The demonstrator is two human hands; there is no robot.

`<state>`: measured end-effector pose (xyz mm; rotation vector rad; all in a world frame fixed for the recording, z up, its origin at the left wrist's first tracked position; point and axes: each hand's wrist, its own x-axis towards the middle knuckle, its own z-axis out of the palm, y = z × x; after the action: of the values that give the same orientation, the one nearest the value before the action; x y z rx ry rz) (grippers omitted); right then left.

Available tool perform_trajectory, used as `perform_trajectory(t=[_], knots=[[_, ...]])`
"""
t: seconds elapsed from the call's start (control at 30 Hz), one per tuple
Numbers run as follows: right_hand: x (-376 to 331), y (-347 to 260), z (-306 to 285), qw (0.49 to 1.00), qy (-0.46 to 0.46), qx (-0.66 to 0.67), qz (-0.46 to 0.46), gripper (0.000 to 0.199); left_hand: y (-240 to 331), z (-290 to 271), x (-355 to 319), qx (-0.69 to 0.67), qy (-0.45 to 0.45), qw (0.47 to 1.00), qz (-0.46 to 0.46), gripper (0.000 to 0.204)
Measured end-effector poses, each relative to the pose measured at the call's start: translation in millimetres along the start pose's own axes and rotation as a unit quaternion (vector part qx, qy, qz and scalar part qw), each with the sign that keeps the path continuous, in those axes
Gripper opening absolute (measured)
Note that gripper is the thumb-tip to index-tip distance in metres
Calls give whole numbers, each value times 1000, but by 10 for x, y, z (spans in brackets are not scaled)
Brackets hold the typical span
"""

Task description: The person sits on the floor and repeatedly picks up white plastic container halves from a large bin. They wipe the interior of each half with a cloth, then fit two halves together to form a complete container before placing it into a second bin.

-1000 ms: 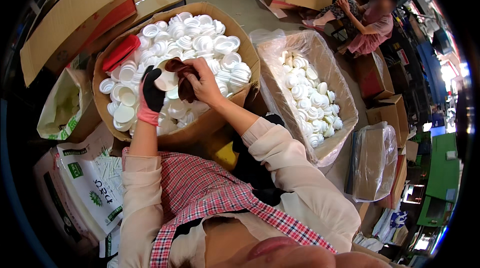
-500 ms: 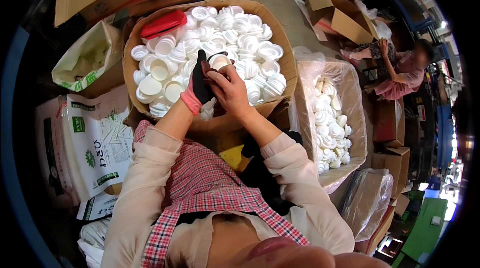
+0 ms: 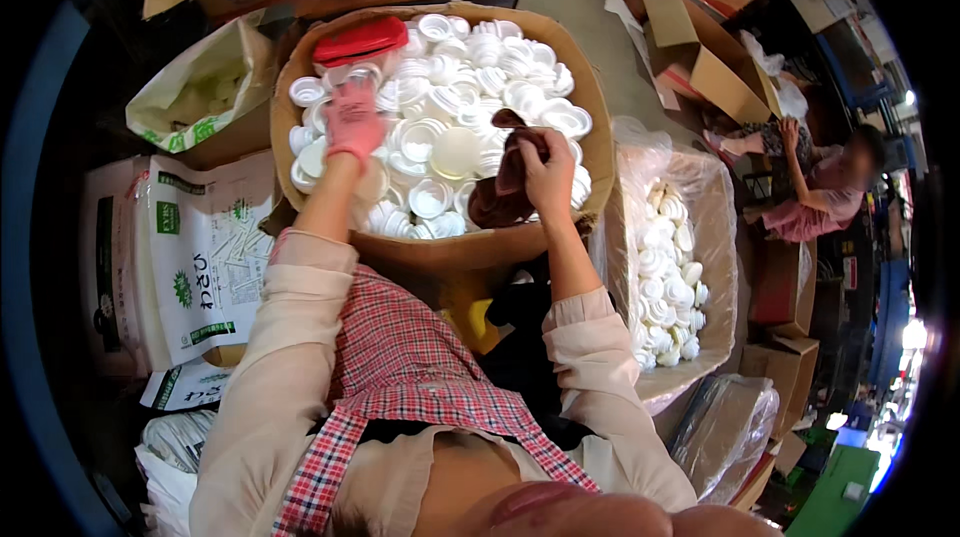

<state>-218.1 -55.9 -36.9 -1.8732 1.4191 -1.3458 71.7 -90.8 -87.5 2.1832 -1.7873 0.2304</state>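
Observation:
A large cardboard box in front of me is heaped with white ribbed plastic caps, some turned hollow side up. My left hand, in a pink glove, reaches over the caps at the left of the heap. Its fingers are blurred against the white pieces, so their grip is unclear. On the right of the heap, my bare right hand is closed around a dark brown cloth, which hangs over the caps. Just beyond my left hand lies a red oblong case.
To the right stands a plastic-lined box of off-white caps. A white bag and a printed sack are on the left. Open cartons stand at the far right, near a seated person.
My hands have come apart from over the middle of the caps. The left went left to the heap; the right drew away rightward with the brown cloth. The view shifted slightly.

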Motion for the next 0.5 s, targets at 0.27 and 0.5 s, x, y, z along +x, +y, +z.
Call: perform_trajectory(t=[0.27, 0.5], knots=[[-84, -110, 134, 992, -51, 107, 46, 16, -1074, 623, 107, -389, -177, 884, -187, 46], [-213, -473, 280, 991, 13, 73, -116, 27, -222, 20, -164, -497, -81, 841, 199, 23]])
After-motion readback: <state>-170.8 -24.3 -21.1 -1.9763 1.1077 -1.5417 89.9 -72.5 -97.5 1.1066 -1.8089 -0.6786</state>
